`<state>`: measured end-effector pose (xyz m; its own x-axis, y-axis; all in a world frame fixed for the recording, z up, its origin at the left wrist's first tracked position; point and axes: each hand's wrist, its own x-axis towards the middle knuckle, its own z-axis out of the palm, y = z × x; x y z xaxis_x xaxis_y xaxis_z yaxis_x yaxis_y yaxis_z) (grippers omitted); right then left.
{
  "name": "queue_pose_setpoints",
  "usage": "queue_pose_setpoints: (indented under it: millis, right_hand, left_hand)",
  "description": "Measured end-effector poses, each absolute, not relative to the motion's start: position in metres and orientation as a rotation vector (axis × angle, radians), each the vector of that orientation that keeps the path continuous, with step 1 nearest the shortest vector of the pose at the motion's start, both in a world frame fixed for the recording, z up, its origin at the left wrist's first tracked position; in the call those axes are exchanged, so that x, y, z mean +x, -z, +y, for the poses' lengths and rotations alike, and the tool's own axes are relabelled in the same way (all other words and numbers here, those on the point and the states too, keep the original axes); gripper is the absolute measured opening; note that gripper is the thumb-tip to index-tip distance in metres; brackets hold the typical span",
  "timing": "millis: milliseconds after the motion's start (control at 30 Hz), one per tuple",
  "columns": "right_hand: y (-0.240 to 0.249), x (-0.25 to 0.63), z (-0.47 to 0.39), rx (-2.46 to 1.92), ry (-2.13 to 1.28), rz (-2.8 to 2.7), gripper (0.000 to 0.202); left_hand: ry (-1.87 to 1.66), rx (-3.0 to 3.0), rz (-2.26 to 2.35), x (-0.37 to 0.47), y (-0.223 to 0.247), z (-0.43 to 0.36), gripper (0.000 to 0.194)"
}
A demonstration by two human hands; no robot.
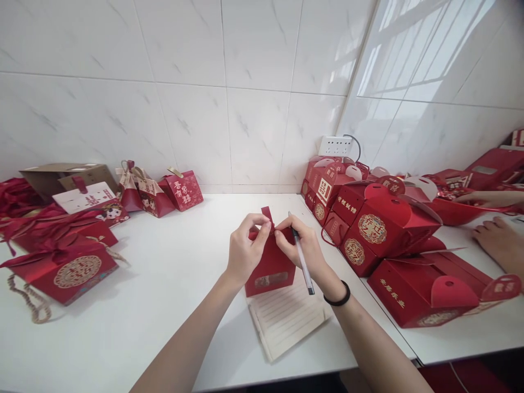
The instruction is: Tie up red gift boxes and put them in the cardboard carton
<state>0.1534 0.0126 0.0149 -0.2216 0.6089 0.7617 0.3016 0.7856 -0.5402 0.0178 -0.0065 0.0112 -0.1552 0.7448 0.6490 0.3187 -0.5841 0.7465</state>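
A small red box (275, 268) with a clear window low on its front stands upright at the back edge of an open lined notebook (286, 322). From its top a red ribbon strip (266, 214) sticks up. The fingers of my left hand (249, 248) pinch the ribbon on its left side. Opposite, my right hand (301, 245) pinches at the top of the box with thumb and forefinger. A pen (303, 263) with a dark end is also tucked in my right hand, pointing down. A black band circles my right wrist.
Red gift boxes (65, 267) with ribbons and a brown carton (69, 177) stand at left. Three small boxes (186, 191) sit near the wall. Stacked red boxes (380, 218) and a power strip (335, 145) are at right. Another person's hands (499, 240) are by a red tray (454, 212).
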Motion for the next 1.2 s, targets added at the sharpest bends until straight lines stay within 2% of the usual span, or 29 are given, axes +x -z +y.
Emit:
queue_pose_setpoints:
  millis: [433,633,800,1200]
  right_hand:
    - [-0.011,0.158,0.015,-0.644,-0.377,-1.810,0.003]
    - [-0.011,0.160,0.017,-0.605,-0.433,-1.810,0.006]
    - [-0.010,0.162,0.017,-0.654,-0.448,-1.807,0.000]
    - [-0.011,0.161,0.018,-0.630,-0.494,-1.794,0.006]
  left_hand:
    - [-1.718,2.044,0.952,0.006,-0.010,-0.011,0.037]
    - [-1.732,2.045,1.015,0.007,-0.010,-0.010,0.032]
    - [-1.715,2.049,1.033,0.007,-0.011,-0.010,0.031]
    - [-1.715,2.075,1.094,0.007,-0.010,-0.009,0.028]
